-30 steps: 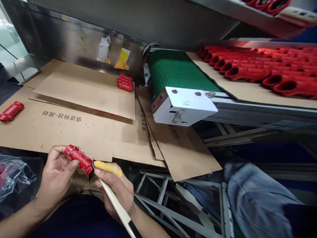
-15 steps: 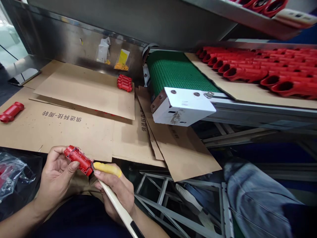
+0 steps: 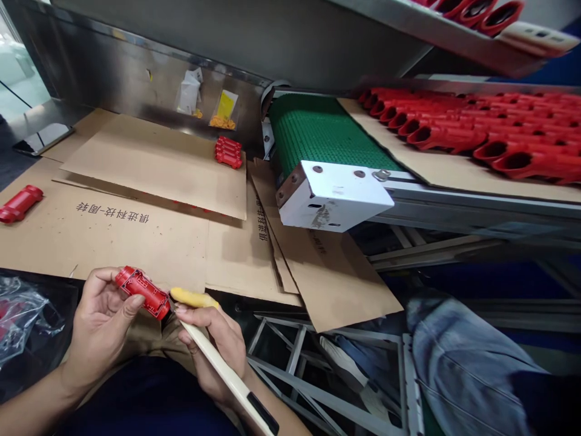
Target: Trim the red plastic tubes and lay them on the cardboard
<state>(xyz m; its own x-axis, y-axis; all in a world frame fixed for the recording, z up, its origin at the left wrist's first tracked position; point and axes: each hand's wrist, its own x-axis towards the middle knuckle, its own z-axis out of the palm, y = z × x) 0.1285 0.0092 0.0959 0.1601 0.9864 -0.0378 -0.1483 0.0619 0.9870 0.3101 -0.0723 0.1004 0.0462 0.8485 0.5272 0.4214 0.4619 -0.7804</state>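
My left hand [image 3: 102, 315] grips a red plastic housing [image 3: 144, 293] between thumb and fingers, its detailed, ribbed face turned up. In my right hand [image 3: 218, 348] is a long cream-handled tool [image 3: 215, 363] with a black patch near its back end. Its thin tip is at the housing's right lower end, where my fingers partly hide it, so I cannot tell the exact kind of tool. A yellow finger cot [image 3: 195, 297] covers my right index finger, which points toward that same end. Both hands are just in front of the cardboard-covered table [image 3: 172, 254].
One red part [image 3: 20, 204] lies at far left; a small red group [image 3: 228, 152] sits on a raised cardboard sheet [image 3: 149, 163]. At right, a green conveyor [image 3: 327, 133] carries rows of red parts [image 3: 454, 133]. Behind are small bags [image 3: 224, 110]. A person's leg [image 3: 467, 351] is at lower right.
The tool in my right hand has swung slightly, its back end shifting right. My yellow-covered finger is a little further left and higher. My left hand still holds the housing in nearly the same place.
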